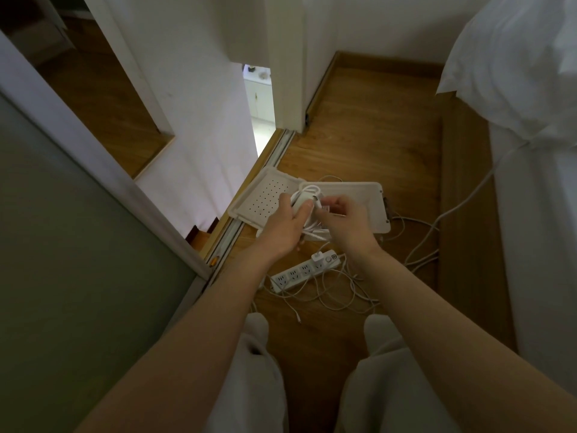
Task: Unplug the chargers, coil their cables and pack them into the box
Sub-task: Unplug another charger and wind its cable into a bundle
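Observation:
My left hand (pixel 285 223) grips a white charger (pixel 304 198) with its cable partly coiled around it. My right hand (pixel 343 218) pinches the loose white cable (pixel 315 232) right beside it. Both hands hover above the white box (pixel 368 207), which lies open on the wooden floor with its perforated lid (pixel 259 198) folded out to the left. Nearer to me lies a white power strip (pixel 304 270) with one small white charger (pixel 319 257) still plugged in near its switch end. Loose white cables (pixel 340 295) tangle on the floor around the strip.
A bed with white bedding (pixel 530 151) stands on the right, and a white cord (pixel 462 204) runs from it to the floor. A sliding door and its floor track (pixel 237 226) lie on the left. My knees in light trousers (pixel 259 354) are at the bottom.

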Motion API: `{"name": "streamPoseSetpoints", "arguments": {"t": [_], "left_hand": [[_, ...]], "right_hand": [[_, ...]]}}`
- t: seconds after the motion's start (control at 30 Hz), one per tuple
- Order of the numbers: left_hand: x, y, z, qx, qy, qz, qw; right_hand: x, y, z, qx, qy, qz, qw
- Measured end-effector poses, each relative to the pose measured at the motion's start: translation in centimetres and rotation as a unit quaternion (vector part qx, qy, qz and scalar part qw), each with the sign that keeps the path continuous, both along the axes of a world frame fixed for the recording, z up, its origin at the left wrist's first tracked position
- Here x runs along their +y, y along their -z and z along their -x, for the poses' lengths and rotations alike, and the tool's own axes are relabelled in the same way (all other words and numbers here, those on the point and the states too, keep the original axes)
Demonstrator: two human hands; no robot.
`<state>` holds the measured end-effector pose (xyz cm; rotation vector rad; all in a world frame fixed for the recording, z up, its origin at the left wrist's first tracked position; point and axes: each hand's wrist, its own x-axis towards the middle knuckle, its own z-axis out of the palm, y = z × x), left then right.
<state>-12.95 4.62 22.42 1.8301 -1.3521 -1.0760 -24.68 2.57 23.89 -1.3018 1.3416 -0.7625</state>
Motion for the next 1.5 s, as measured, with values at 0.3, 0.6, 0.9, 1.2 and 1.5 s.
{"name": "streamPoseSetpoints", "arguments": {"t": [0.3, 0.6, 0.9, 1.2, 1.5], "left_hand": [[-0.2, 1.0, -0.4, 0.002, -0.001, -0.02, 1.0], [-0.9, 2.5, -1.8, 0.016, -0.104, -0.051, 0.993], [-1.3, 0.3, -1.1, 0.078, -0.184, 0.022, 0.98], [-0.4, -1.7, -0.2, 0.2, -0.146, 0.099, 0.964], [-0.1, -1.8, 0.0, 0.172, -0.061, 0.104, 0.978]], "right_hand": [[0.8, 0.1, -0.4, 0.159, -0.027, 0.195, 0.968], [2.4, -2.1, -1.2, -0.095, -0.025, 0.158, 0.983], [1.6, -2.9, -0.1, -0.002, 0.02, 0.201, 0.979], [-0.7, -0.3, 1.2, 0.084, -0.001, 0.059, 0.995], [-0.9, -0.8, 2.1, 0.026, -0.013, 0.071, 0.997]]}}
